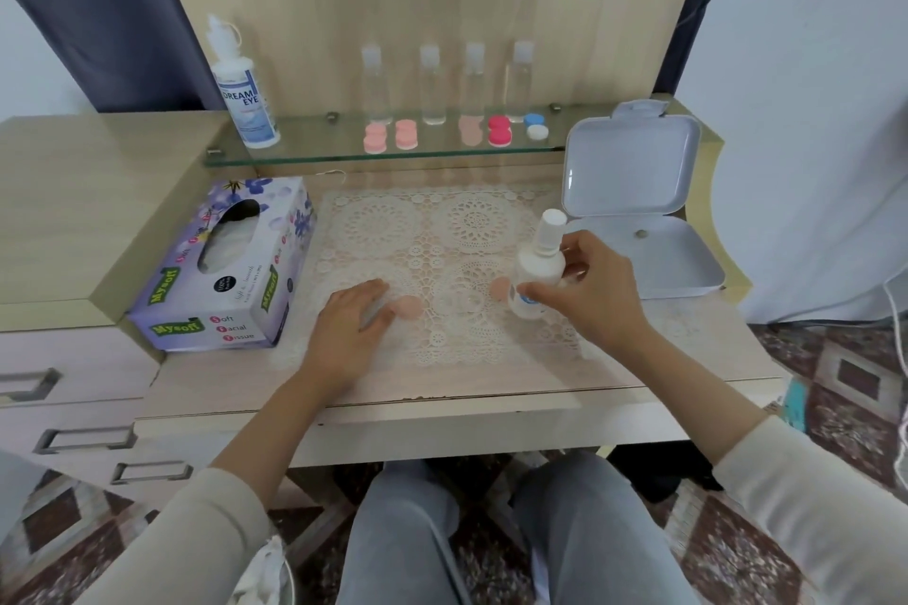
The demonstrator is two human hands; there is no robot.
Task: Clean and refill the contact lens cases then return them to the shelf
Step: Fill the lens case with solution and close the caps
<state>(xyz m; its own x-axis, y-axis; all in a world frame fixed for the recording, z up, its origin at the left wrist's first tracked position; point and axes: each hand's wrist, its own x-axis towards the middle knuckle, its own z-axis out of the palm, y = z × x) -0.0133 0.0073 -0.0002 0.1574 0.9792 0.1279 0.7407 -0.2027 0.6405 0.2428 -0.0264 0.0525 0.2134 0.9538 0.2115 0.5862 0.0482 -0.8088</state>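
Lens-case cap (410, 308), peach, parked at fingertips of flat, relaxed left hand (351, 329) on lace mat (442, 221); small white bottle (540, 260) gripped in right hand (597, 295).

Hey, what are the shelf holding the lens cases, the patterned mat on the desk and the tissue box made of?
Shelf: apparently clear glass, see-through with a greenish edge. Mat: white openwork lace, perhaps crocheted thread or moulded vinyl; the desk shows through its holes. Tissue box: printed cardboard, by its sharp folded edges and slight sheen.

Desk (442, 391): lace mat (442, 231), tissue box (221, 270). Shelf (304, 153): lens cases (406, 134).
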